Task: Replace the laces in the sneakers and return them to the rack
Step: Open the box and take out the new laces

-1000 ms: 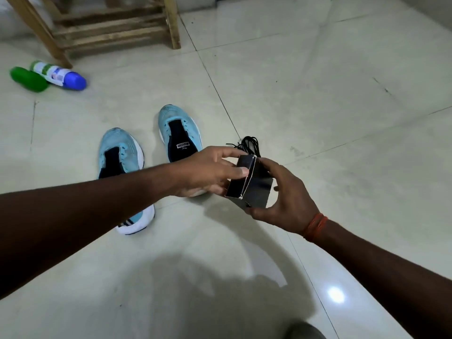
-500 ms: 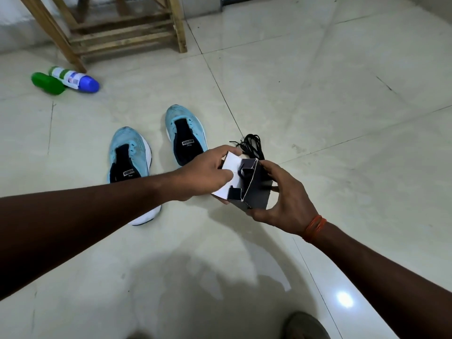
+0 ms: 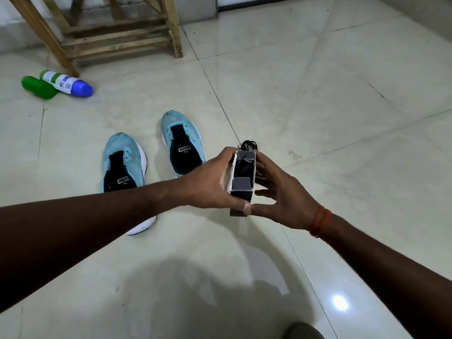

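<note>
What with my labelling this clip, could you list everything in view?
sneakers: 2, light blue, white soles, side by side on floor, left of centre
laces: 1 bundle, black, on floor just behind the box
box: 1, dark, white inside, top open, between both hands
rack: 1, bare wood, top left
green bottle: 1, green, lying by the rack's leg
white bottle: 1, white with blue cap, lying beside the green one
floor: 1, pale tiles, throughout
wristband: 1, orange, right wrist
left hand: 1, grips the box's left side
right hand: 1, cups the box's right side
</note>
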